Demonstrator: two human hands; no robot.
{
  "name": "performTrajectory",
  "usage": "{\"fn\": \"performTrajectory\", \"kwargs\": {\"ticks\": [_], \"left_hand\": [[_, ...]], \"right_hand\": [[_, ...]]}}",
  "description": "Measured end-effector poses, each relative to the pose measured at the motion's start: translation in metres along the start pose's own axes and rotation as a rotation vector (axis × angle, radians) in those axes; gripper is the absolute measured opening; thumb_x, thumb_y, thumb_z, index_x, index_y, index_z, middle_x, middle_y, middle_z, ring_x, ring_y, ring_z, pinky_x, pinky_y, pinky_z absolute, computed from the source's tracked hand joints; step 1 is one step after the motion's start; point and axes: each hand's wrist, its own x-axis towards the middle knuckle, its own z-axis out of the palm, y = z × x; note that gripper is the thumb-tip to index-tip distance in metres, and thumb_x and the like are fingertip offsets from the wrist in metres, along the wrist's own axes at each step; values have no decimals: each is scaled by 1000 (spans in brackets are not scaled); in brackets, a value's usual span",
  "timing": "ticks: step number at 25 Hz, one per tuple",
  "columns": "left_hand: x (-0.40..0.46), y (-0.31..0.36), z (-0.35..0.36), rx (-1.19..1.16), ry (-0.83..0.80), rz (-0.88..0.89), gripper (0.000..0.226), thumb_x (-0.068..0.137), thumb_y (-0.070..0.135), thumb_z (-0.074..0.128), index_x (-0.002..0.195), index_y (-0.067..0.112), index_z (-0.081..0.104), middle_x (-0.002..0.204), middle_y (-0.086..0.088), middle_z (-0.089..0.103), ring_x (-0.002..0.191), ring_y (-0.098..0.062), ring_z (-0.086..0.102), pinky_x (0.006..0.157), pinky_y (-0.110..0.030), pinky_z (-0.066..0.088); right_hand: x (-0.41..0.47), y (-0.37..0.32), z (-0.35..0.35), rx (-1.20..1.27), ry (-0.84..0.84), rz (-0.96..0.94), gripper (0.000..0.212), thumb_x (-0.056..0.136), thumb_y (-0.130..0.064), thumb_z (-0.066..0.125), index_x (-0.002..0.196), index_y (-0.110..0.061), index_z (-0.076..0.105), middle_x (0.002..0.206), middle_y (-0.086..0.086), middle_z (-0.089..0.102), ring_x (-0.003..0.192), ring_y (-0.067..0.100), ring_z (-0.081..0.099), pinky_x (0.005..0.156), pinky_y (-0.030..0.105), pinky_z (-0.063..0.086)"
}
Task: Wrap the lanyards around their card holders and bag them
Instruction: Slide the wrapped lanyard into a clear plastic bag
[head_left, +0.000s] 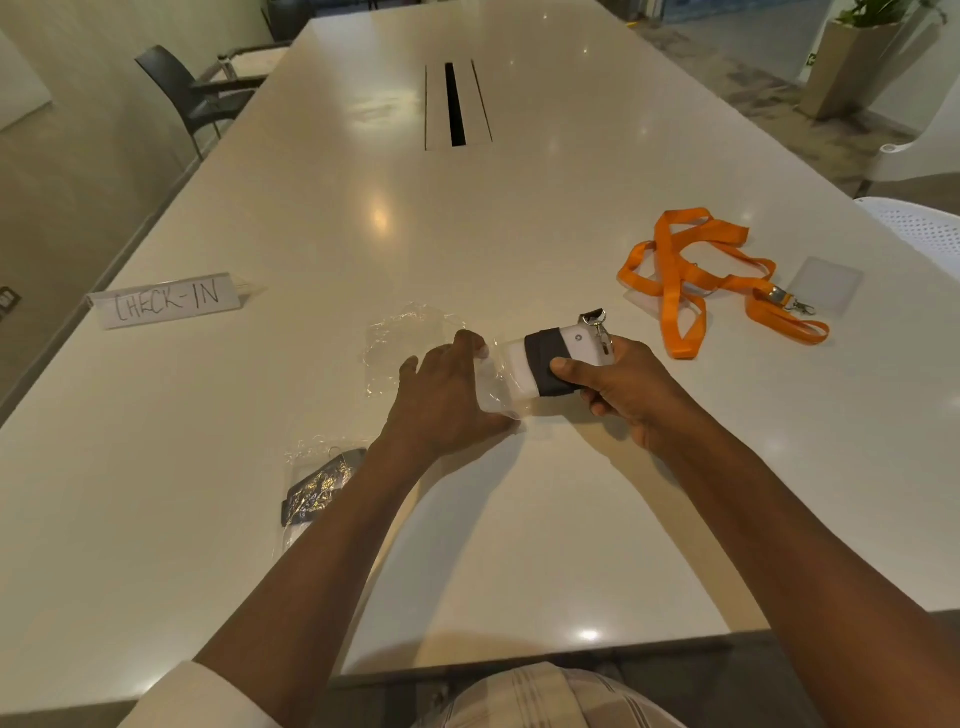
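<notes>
Hands meet at centre frame over the bench (519, 545): the right hand (618, 387), fingers clamped on a black-wrapped card holder (553, 358), feeds it into a clear bag (496, 382) pinned by the left hand (447, 392). Long axis runs left-right, clip end pointing right; holding the mouth wide should ease entry.

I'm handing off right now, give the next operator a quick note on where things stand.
Right hand: grips the white card holder wrapped in a dark lanyard, its end entering the bag.
Left hand: holds open the clear plastic bag on the white table.
Done: one dark bundle bagged, near left.
Left: finish this insert; wrap and bag the loose orange lanyard with its clear card holder. Spare bag ahead.
</notes>
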Motion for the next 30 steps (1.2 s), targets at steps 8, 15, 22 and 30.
{"fn": "performTrajectory", "kwargs": {"ticks": [8, 15, 22, 30], "left_hand": [[-2, 0, 7, 5, -10, 2, 88, 60, 65, 74, 127, 21, 37, 116, 3, 58, 113, -25, 57, 101, -51, 39], [-8, 12, 6, 10, -11, 62, 77, 69, 67, 65, 124, 18, 47, 113, 2, 58, 108, -24, 59, 100, -54, 40], [-7, 10, 8, -26, -22, 46, 80, 62, 73, 57, 120, 20, 45, 105, 7, 58, 104, -22, 60, 100, -52, 40], [-7, 5, 14, -32, -13, 138, 78, 63, 65, 71, 122, 22, 45, 113, 5, 62, 103, -22, 60, 100, -53, 41]], "right_hand": [[-4, 8, 17, -42, -7, 17, 51, 76, -25, 82, 119, -10, 58, 96, 11, 66, 69, 17, 59, 48, 22, 46], [-14, 14, 35, -49, 19, -8, 61, 72, -25, 85, 123, -15, 51, 111, 7, 61, 94, 24, 64, 58, 29, 57], [-17, 3, 31, -72, -60, 19, 40, 94, -51, 54, 109, -16, 64, 87, 10, 70, 63, 22, 64, 51, 30, 51], [-6, -11, 19, -7, -4, 249, 37, 94, -50, 52, 86, -15, 63, 75, 8, 63, 61, 23, 57, 47, 24, 42]]}}
